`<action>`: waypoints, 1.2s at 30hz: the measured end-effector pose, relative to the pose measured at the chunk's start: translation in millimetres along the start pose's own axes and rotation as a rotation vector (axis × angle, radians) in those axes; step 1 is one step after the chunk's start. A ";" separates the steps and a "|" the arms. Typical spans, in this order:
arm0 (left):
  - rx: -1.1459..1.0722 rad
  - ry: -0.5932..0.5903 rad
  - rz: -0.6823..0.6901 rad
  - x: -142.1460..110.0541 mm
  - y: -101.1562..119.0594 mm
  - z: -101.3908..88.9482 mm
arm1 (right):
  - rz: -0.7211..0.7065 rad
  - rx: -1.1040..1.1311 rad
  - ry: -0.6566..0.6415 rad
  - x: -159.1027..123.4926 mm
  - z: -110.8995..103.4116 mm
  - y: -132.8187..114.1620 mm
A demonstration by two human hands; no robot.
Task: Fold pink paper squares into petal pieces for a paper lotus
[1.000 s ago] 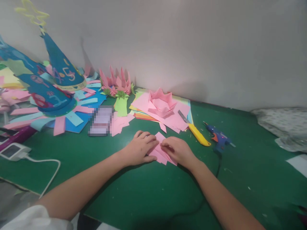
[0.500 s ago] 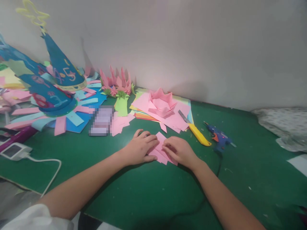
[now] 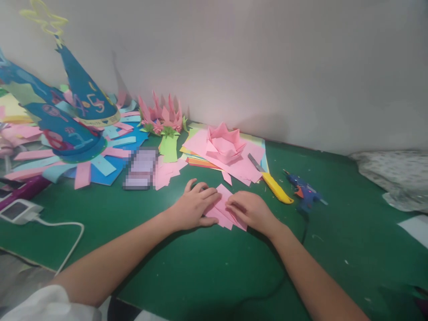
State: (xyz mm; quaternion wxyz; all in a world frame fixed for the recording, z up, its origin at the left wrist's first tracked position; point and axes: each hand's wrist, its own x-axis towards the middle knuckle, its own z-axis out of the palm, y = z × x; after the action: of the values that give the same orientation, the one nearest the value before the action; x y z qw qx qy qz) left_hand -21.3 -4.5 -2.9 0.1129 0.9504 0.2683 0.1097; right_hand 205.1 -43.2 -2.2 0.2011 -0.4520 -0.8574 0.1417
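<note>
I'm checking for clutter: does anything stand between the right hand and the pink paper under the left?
Nothing visible does: the right hand is at the pink paper; the yellow utility knife lies beyond both.

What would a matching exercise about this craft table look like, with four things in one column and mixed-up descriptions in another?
Column one
1. Glue gun
2. Craft knife
3. Pink paper flower
4. Pink paper nearest the person

Column two
A. Touched by the left hand and right hand
B. Has a yellow handle
C. Standing on a pile of coloured paper
D. Mostly blue, with an orange trigger

Right pairs: 1-D, 2-B, 3-C, 4-A
</note>
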 end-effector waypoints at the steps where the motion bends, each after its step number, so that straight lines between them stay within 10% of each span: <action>1: 0.012 0.000 -0.002 0.0 0.2 0.1 | -0.009 0.000 0.002 -0.1 -0.1 0.0; 36: -0.164 0.107 0.023 4.0 -13.1 1.0 | -0.203 0.050 0.004 6.2 4.8 7.6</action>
State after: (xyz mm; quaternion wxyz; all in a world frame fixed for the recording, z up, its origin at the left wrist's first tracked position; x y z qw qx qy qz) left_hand -24.0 8.4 -6.9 0.1743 0.9338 0.2530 0.1833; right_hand 205.1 -34.1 -8.3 0.2271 -0.3578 -0.8947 0.1411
